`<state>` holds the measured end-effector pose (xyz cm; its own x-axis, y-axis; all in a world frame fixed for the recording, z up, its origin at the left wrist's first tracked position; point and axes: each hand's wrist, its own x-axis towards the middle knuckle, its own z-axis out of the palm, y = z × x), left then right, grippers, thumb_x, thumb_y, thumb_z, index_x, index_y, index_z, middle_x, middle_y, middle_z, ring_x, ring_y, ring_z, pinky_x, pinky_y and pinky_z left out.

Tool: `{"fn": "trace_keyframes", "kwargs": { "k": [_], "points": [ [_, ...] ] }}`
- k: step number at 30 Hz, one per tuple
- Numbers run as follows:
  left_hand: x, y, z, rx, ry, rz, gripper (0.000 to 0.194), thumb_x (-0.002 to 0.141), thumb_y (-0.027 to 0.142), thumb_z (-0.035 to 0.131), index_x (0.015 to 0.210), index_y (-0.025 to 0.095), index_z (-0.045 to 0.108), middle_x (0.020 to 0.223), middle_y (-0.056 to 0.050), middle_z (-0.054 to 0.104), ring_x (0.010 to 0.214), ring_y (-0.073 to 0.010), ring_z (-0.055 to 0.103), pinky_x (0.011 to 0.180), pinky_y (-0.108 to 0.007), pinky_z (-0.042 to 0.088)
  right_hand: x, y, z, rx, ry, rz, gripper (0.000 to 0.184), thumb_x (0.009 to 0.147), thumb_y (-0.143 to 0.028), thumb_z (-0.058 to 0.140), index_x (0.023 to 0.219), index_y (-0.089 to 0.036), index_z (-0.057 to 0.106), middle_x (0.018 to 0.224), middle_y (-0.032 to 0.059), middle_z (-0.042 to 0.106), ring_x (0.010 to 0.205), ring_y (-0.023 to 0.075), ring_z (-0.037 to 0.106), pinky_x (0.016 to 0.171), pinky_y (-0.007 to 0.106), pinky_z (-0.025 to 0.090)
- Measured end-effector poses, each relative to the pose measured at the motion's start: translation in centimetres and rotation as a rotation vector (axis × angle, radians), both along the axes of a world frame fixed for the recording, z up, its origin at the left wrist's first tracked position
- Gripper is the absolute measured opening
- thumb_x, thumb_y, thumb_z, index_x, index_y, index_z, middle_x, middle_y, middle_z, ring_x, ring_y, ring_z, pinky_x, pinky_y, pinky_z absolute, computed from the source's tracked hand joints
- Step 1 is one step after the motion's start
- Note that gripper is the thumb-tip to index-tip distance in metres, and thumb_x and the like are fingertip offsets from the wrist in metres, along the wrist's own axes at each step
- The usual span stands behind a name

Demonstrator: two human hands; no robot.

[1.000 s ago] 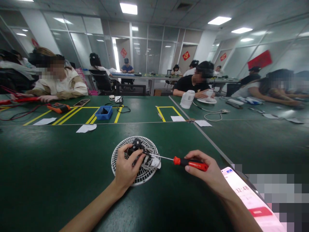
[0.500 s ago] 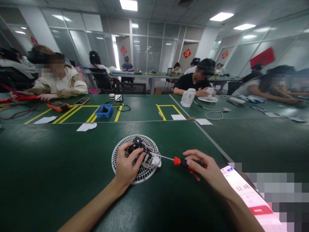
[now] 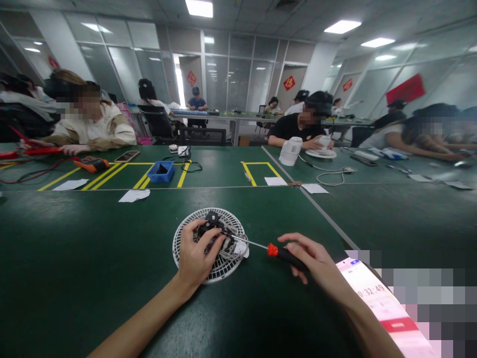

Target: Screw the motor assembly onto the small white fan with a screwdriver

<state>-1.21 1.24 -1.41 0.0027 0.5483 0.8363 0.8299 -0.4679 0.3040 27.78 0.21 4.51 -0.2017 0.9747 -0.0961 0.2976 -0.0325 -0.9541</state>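
A round white fan grille (image 3: 180, 253) lies flat on the green table in front of me. On it rests a black motor assembly (image 3: 212, 218) with a bundled pale cable (image 3: 226, 254) and a white tag. My left hand (image 3: 196, 253) grips the assembly from the left, its thumb and fingers around the black body. From the right, my right hand (image 3: 307, 256) holds a screwdriver (image 3: 285, 254) by its red-and-black handle, with the fingers loosely curled and the index finger raised. The metal shaft points left, and its tip reaches the assembly near my left thumb, where the exact contact is hidden.
A lit phone (image 3: 380, 298) lies at the lower right. Farther back are a blue bin (image 3: 161, 172), paper slips (image 3: 134, 195), a white fan body (image 3: 290, 151) and an orange-black meter (image 3: 91, 164). Co-workers sit across the table, one holding a white part.
My right hand has shifted its fingers on the screwdriver handle, so more of the black grip shows. The left hand and the motor assembly have stayed in place.
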Motion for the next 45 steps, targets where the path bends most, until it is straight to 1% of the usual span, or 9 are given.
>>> {"fn": "trace_keyframes", "kwargs": {
  "k": [2, 4, 8, 15, 23, 30, 37, 42, 45],
  "points": [
    [0.0, 0.0, 0.0, 0.001, -0.004, 0.000, 0.017, 0.087, 0.026, 0.071, 0.104, 0.023, 0.070, 0.123, -0.009, 0.049, 0.115, -0.0248, 0.054, 0.096, -0.044, 0.053, 0.0, 0.0, 0.0, 0.039, -0.035, -0.009, 0.039, 0.092, -0.054, 0.058, 0.111, -0.021, 0.065, 0.058, -0.0046, 0.057, 0.043, 0.0109, 0.049, 0.040, 0.022, 0.035],
    [0.0, 0.0, 0.0, 0.009, -0.010, -0.005, 0.017, 0.087, 0.026, 0.071, 0.103, 0.023, 0.070, 0.123, -0.008, 0.050, 0.114, -0.0244, 0.055, 0.096, -0.043, 0.053, 0.0, 0.0, 0.1, 0.094, -0.031, -0.029, 0.035, 0.088, -0.050, 0.064, 0.109, -0.023, 0.066, 0.071, -0.0011, 0.064, 0.053, 0.0133, 0.057, 0.044, 0.023, 0.040],
    [0.0, 0.1, -0.1, 0.005, -0.022, -0.011, 0.017, 0.087, 0.027, 0.071, 0.103, 0.023, 0.070, 0.122, -0.008, 0.050, 0.115, -0.0238, 0.055, 0.098, -0.042, 0.052, 0.0, 0.0, 0.4, 0.208, -0.020, -0.045, 0.032, 0.080, -0.039, 0.073, 0.107, -0.023, 0.068, 0.092, 0.0042, 0.072, 0.083, 0.0217, 0.068, 0.070, 0.032, 0.054],
    [0.0, 0.1, 0.0, 0.006, -0.029, -0.015, 0.015, 0.087, 0.026, 0.071, 0.101, 0.022, 0.069, 0.121, -0.008, 0.051, 0.114, -0.0235, 0.055, 0.098, -0.042, 0.052, -0.1, -0.3, 0.5, 0.240, -0.049, -0.026, 0.027, 0.075, -0.032, 0.076, 0.100, -0.024, 0.069, 0.097, 0.0043, 0.072, 0.089, 0.0242, 0.067, 0.080, 0.037, 0.054],
    [0.0, 0.1, -0.1, 0.003, -0.028, -0.018, 0.015, 0.087, 0.027, 0.071, 0.100, 0.022, 0.069, 0.121, -0.008, 0.051, 0.114, -0.0235, 0.055, 0.097, -0.042, 0.052, -0.2, -0.1, 0.2, 0.197, -0.027, -0.029, 0.025, 0.076, -0.032, 0.075, 0.099, -0.023, 0.070, 0.097, 0.0043, 0.072, 0.089, 0.0232, 0.068, 0.081, 0.036, 0.053],
    [0.0, 0.1, 0.1, -0.001, -0.026, -0.015, 0.013, 0.086, 0.026, 0.072, 0.098, 0.022, 0.070, 0.120, -0.008, 0.051, 0.114, -0.0235, 0.055, 0.098, -0.041, 0.050, -0.1, 0.1, 0.1, 0.000, 0.034, 0.010, 0.030, 0.082, -0.044, 0.071, 0.102, -0.021, 0.068, 0.087, 0.0031, 0.070, 0.069, 0.0171, 0.062, 0.056, 0.026, 0.047],
    [0.0, 0.0, 0.1, -0.017, -0.020, -0.009, 0.013, 0.087, 0.029, 0.072, 0.097, 0.022, 0.069, 0.120, -0.007, 0.051, 0.113, -0.0233, 0.054, 0.097, -0.041, 0.050, 0.0, 0.2, -0.1, -0.035, 0.068, 0.012, 0.032, 0.083, -0.044, 0.071, 0.103, -0.019, 0.066, 0.081, 0.0010, 0.067, 0.060, 0.0129, 0.058, 0.052, 0.024, 0.045],
    [0.0, 0.1, 0.1, -0.011, -0.022, -0.011, 0.013, 0.086, 0.028, 0.072, 0.098, 0.023, 0.069, 0.120, -0.007, 0.051, 0.113, -0.0233, 0.055, 0.098, -0.041, 0.050, 0.6, 0.2, 0.5, 0.006, 0.089, 0.001, 0.037, 0.079, -0.046, 0.078, 0.102, -0.019, 0.068, 0.084, 0.0032, 0.072, 0.071, 0.0168, 0.065, 0.059, 0.026, 0.049],
    [0.0, 0.1, 0.1, -0.007, -0.023, -0.014, 0.012, 0.086, 0.027, 0.072, 0.097, 0.022, 0.069, 0.120, -0.007, 0.051, 0.113, -0.0231, 0.055, 0.098, -0.040, 0.050, 1.5, 0.4, 0.9, 0.062, 0.108, -0.081, 0.042, 0.073, -0.044, 0.085, 0.103, -0.020, 0.068, 0.093, 0.0068, 0.075, 0.082, 0.0211, 0.069, 0.066, 0.029, 0.052]
  ]
}}
